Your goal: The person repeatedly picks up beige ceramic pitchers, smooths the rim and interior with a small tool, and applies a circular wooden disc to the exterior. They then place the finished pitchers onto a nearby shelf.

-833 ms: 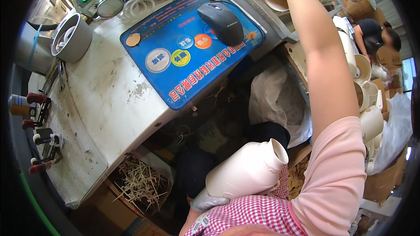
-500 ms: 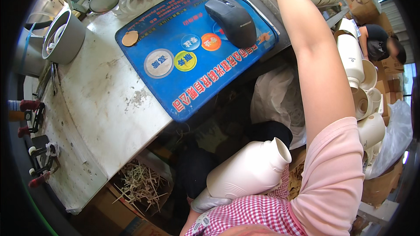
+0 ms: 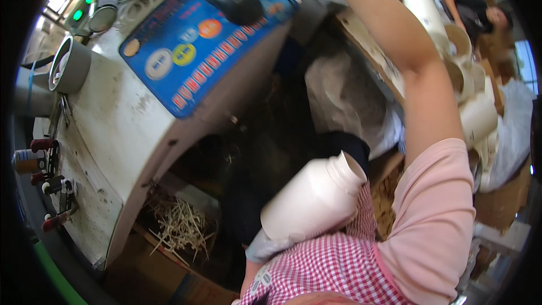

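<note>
A cream-white plastic bottle (image 3: pixel 310 200) lies tilted across my lap, its open neck facing up and right. My left hand (image 3: pixel 269 246), in a pale glove, is closed around the bottle's base end; most of its fingers are hidden beneath it. My right arm (image 3: pixel 409 45) stretches away past the right side of the bench, and its hand is outside the picture. Nearest to that bare forearm are a blue printed mat (image 3: pixel 169 73) with a black computer mouse (image 3: pixel 234 1) on it, and several cream bottles (image 3: pixel 426 14) at the right.
The white workbench (image 3: pixel 113 135) carries a grey cup-shaped container (image 3: pixel 70 65) and red-handled toggle clamps (image 3: pixel 53 178). Below its edge is a box of thin plastic scraps (image 3: pixel 180 226). A white bag (image 3: pixel 350 101) hangs beyond my knees. Another person (image 3: pixel 471 14) is at the far right.
The whole view has swung, so the bench and mat sit farther left and higher. My right arm bends more at the elbow. The bottle stays in my left hand on my lap.
</note>
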Tool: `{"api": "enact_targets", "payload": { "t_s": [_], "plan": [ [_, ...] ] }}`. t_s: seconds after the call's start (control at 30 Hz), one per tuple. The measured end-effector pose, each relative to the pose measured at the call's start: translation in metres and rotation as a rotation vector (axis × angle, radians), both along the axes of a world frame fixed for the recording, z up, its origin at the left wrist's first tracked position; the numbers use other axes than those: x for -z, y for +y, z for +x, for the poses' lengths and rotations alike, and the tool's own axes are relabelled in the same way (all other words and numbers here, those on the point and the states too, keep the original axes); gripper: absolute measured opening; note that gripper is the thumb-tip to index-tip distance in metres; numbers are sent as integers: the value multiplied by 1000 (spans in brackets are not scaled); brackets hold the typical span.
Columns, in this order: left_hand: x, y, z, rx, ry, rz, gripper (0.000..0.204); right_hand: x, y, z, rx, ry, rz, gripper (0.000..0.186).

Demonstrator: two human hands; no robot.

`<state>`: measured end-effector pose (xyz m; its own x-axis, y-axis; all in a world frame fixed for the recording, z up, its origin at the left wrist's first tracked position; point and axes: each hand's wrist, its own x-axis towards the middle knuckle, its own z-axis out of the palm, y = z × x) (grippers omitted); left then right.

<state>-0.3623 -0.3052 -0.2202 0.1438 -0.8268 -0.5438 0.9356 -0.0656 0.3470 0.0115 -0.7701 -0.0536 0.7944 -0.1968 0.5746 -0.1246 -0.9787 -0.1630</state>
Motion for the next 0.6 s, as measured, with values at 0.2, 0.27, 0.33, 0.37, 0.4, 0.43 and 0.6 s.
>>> {"api": "enact_targets", "payload": {
  "t_s": [0.2, 0.27, 0.33, 0.37, 0.4, 0.43, 0.6],
  "plan": [
    [19, 18, -35, -181, -290, 98, 100, 11, 78, -377, -418, 266, 761, 25],
    [22, 18, -39, -267, -266, 284, 81, 25, 68, -486, -190, 457, 1133, 30],
    [17, 15, -47, -332, -365, -1, 70, 61, 61, -574, 150, 410, 1309, 33],
    [11, 12, -54, -396, -329, 0, 68, 85, 58, -612, 363, 362, 1345, 33],
    [5, 6, -60, -425, -305, -7, 69, 111, 53, -646, 581, 385, 1301, 32],
    [-3, 0, -67, -452, -318, 12, 70, 140, 49, -677, 761, 490, 1210, 28],
    [-34, -28, -104, -625, -152, -67, 54, 282, 39, -758, 704, 402, 628, 25]
  ]
}}
